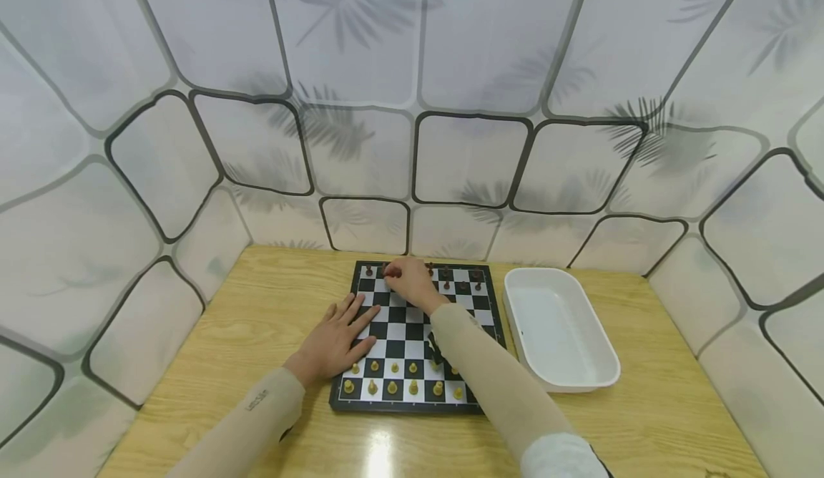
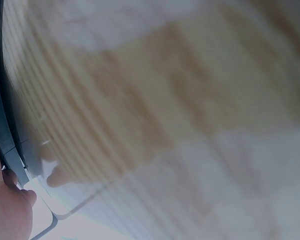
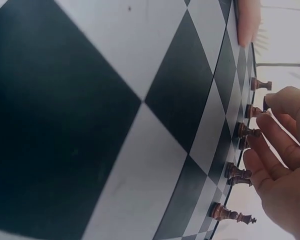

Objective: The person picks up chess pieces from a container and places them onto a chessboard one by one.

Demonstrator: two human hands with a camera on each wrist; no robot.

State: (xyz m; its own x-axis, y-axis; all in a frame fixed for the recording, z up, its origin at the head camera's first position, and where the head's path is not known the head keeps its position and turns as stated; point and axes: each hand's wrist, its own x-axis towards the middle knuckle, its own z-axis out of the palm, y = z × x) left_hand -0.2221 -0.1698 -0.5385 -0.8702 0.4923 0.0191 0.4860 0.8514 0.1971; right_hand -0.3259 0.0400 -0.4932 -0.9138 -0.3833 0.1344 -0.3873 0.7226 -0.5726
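A black-and-white chessboard (image 1: 395,349) lies on the wooden table. My left hand (image 1: 335,338) rests on its left edge, fingers spread over the outer squares. At the far side, my right hand (image 1: 412,283) pinches a small brown chess piece between thumb and fingertips; those fingers largely hide it. Near this hand in the right wrist view are several brown pieces, among them a pawn (image 3: 245,131) and a king (image 3: 232,215). Yellow chess pieces (image 1: 413,386) stand in two rows along the near side, the right forearm covering part of them.
A white plastic tray (image 1: 560,328) sits just right of the board. The wooden table (image 1: 257,299) extends on both sides. Patterned curtain-like walls (image 1: 473,156) surround the table at the back and sides.
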